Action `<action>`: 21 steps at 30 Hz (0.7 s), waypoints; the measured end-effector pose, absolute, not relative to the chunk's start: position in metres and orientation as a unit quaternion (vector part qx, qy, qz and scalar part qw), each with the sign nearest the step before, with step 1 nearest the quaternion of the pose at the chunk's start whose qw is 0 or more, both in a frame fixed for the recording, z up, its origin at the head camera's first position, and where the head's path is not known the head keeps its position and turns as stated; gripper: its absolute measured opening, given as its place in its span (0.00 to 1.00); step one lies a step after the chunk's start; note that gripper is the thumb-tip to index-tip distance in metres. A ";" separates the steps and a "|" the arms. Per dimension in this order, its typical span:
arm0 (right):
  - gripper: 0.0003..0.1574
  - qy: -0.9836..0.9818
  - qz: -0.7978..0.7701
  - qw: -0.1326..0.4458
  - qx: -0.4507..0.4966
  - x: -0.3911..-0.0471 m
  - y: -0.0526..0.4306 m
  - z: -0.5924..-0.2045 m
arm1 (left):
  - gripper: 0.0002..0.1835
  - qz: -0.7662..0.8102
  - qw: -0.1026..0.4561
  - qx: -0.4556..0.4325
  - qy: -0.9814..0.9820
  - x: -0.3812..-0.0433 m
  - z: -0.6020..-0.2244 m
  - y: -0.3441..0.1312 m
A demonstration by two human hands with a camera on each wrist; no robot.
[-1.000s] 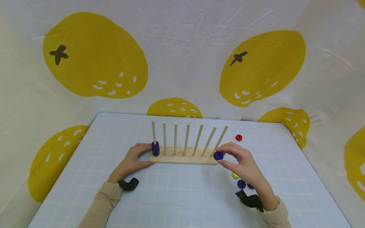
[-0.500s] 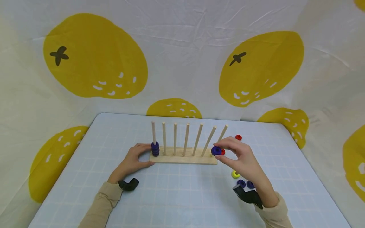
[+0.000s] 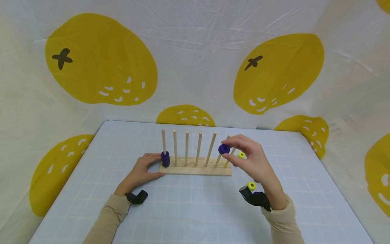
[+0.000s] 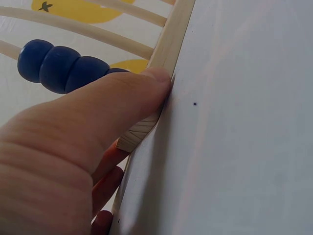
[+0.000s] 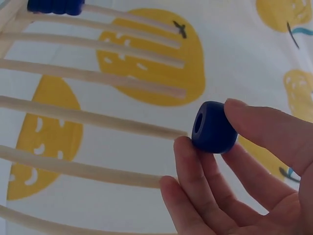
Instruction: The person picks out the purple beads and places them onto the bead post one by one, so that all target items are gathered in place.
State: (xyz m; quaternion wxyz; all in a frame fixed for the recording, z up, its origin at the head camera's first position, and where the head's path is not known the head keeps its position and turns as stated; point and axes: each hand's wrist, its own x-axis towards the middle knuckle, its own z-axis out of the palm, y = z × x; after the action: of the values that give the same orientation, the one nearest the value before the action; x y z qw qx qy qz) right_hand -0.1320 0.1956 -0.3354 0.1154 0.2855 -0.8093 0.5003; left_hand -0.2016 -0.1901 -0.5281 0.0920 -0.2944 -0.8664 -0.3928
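A wooden peg stand (image 3: 195, 171) with several upright pegs stands on the table. Several blue beads (image 3: 165, 159) are stacked on its leftmost peg. My left hand (image 3: 143, 169) grips the left end of the base, thumb (image 4: 142, 85) on the front edge and fingers partly hidden behind. Between thumb and fingertips, my right hand (image 3: 256, 161) pinches another blue bead (image 3: 221, 151), held up in front of the pegs toward the stand's right end. The right wrist view shows the hole in this bead (image 5: 217, 129) facing the pegs, close by the tip of one peg (image 5: 146, 128).
A yellow bead (image 3: 241, 155) shows just behind the right hand, and another yellow bead (image 3: 251, 185) lies nearer, by the right wrist. Red and blue beads are partly hidden by the right arm. A fruit-printed cloth (image 3: 195, 67) hangs behind the table (image 3: 182, 210).
My right hand has lifted the blue bead and carried it left, from the stand's right end to in front of the pegs. The left hand stays on the base.
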 end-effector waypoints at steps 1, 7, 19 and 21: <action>0.21 -0.807 0.507 0.114 0.282 -0.133 0.194 -0.334 | 0.33 -0.392 0.093 -0.295 -0.866 -0.202 -0.528 -0.190; 0.20 -0.802 0.519 0.116 0.273 -0.139 0.184 -0.327 | 0.33 -0.392 0.091 -0.293 -0.867 -0.201 -0.528 -0.190; 0.22 -0.757 0.567 0.114 0.305 -0.149 0.159 -0.312 | 0.34 -0.391 0.077 -0.283 -0.873 -0.200 -0.526 -0.190; 0.21 -0.752 0.573 0.109 0.305 -0.152 0.156 -0.309 | 0.34 -0.391 0.078 -0.283 -0.872 -0.200 -0.525 -0.190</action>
State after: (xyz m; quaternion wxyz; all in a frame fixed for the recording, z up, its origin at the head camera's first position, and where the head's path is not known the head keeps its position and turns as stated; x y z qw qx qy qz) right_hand -0.1522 0.1556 -0.3095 0.1091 0.3054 -0.7524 0.5733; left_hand -0.1999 -0.1901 -0.5250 0.0777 -0.2826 -0.8724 -0.3912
